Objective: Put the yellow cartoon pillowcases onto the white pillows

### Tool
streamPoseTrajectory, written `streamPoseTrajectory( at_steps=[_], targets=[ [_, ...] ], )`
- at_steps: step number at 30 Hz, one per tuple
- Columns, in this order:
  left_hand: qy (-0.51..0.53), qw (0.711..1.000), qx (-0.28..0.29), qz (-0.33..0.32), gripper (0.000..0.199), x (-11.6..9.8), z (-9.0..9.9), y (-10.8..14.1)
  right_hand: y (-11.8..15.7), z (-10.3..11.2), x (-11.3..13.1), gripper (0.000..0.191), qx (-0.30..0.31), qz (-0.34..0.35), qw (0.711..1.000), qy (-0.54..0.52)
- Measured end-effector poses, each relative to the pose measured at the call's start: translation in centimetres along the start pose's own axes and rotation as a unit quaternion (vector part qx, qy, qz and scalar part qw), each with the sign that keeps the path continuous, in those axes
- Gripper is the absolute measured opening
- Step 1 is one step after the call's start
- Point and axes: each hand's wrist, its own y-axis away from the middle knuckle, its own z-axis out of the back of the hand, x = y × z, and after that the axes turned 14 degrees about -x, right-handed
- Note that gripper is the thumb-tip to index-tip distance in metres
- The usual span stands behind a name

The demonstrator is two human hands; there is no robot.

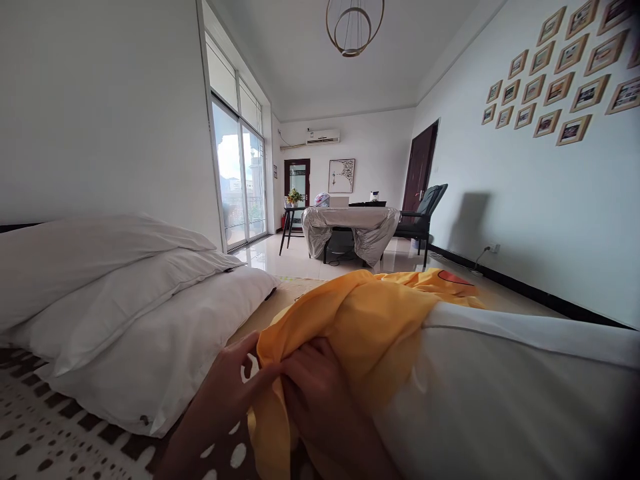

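Note:
A yellow-orange pillowcase (375, 313) lies in bunched folds in front of me, covering the left end of a large white pillow (500, 393) at the right. My left hand (233, 377) pinches the pillowcase's edge between thumb and fingers. Right beside it, my right hand (315, 380) is closed on the same edge, its fingertips hidden in the folds. A strip of the yellow cloth hangs down below both hands. Toward the far end, a red patch shows on the cloth.
Several white pillows (150, 320) are stacked at the left on a brown and white patterned cover (60, 427). Farther off stand a table (350, 217) with a plastic-like cover, a black chair (425, 210) and a plant (294, 196) on a stand. Glass doors (240, 173) are at the left.

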Motion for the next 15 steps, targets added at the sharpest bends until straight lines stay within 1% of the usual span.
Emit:
streamPoseTrajectory(
  at_steps=[2, 3, 5, 7, 11, 13, 15],
  targets=[
    [-0.013, 1.000, -0.017, 0.012, 0.029, -0.3, -0.5, 0.2, 0.0, 0.1, 0.0, 0.017, 0.005, 0.004, 1.000, -0.006],
    [0.003, 1.000, -0.021, 0.017, 0.030, -0.3, -0.7, 0.2, 0.0, 0.1, 0.0, 0.017, 0.007, 0.005, 1.000, -0.006],
    [0.059, 0.997, -0.028, 0.037, 0.034, -0.4, -0.8, 0.1, 0.0, 0.1, 0.0, 0.015, 0.005, 0.003, 1.000, -0.006],
    [0.115, 0.990, -0.048, 0.072, 0.037, -0.4, -0.8, 0.0, 0.0, 0.0, 0.0, 0.017, -0.007, -0.006, 1.000, -0.006],
    [0.221, 0.963, -0.080, 0.133, 0.037, -0.2, -0.6, 0.3, 0.1, -0.1, 0.3, 0.020, -0.047, -0.048, 0.998, -0.015],
    [0.253, 0.953, -0.095, 0.140, 0.034, -0.1, -0.8, 0.7, 0.1, -0.1, 0.7, 0.020, -0.057, -0.081, 0.995, -0.024],
    [0.258, 0.949, -0.120, 0.134, 0.030, 0.1, -1.0, 1.2, 0.1, 0.0, 1.2, 0.018, -0.058, -0.102, 0.993, -0.031]
  ],
)
